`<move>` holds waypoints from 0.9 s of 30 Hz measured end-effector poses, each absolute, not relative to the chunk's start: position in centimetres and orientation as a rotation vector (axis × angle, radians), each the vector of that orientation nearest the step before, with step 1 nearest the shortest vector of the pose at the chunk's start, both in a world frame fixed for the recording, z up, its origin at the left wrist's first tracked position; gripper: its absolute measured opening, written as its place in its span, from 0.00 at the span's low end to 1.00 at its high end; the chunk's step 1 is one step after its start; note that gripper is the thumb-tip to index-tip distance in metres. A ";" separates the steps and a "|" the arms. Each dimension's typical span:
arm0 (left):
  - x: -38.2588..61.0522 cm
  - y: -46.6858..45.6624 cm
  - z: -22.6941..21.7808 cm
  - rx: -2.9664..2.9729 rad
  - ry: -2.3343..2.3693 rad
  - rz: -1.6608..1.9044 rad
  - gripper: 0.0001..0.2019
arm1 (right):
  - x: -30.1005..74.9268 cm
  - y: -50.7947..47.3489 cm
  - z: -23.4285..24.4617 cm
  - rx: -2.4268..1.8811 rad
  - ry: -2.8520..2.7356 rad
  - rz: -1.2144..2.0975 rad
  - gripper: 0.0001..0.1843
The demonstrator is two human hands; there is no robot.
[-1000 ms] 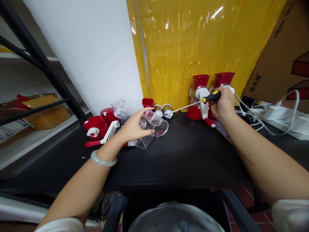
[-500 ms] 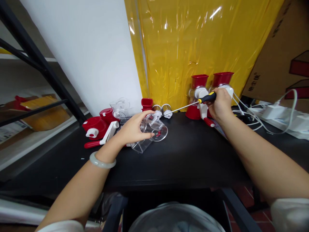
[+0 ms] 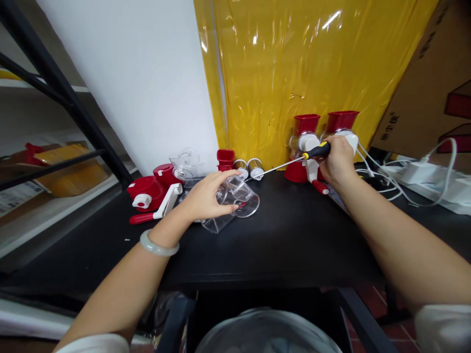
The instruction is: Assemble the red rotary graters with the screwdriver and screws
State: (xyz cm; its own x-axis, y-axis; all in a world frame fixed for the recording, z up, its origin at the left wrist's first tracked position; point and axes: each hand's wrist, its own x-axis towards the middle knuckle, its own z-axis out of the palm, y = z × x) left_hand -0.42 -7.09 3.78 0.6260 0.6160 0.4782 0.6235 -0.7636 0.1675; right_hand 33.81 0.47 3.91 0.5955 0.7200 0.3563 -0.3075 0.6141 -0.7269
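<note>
My left hand [image 3: 211, 198] grips a clear plastic grater housing [image 3: 217, 223], thumb and fingers curved round it as it lies tilted on the black table. A round clear disc-shaped end [image 3: 250, 208] of it faces right, with small red bits showing through. My right hand [image 3: 338, 159] is closed round the black and yellow handle of a screwdriver [image 3: 317, 151]. Its long shaft points left and down, and the tip reaches the clear part by my left fingers; whether it touches a screw I cannot tell.
Left of my hand are red grater bases [image 3: 149, 189], a white crank with a red handle [image 3: 167, 206] and another clear housing [image 3: 185, 162]. Metal drums [image 3: 255, 168] and a red piece [image 3: 225, 158] lie behind. Assembled red graters [image 3: 307, 125] stand behind my right hand, near white cables and chargers [image 3: 419, 169].
The view has shifted slightly. Both hands keep their grips, and the screwdriver stays pointed at the clear housing with hardly any visible movement.
</note>
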 end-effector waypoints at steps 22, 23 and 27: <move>-0.1 -7.5 3.8 -2.815 -1.046 -0.752 0.38 | 33.5 -0.1 4.4 -0.620 -0.717 0.642 0.04; -0.1 -7.5 3.8 -2.810 -1.046 -0.746 0.38 | 33.5 -0.1 4.4 -0.617 -0.715 0.641 0.04; 0.0 -7.6 3.7 -2.797 -1.057 -0.732 0.39 | 33.7 0.0 4.4 -0.609 -0.731 0.638 0.03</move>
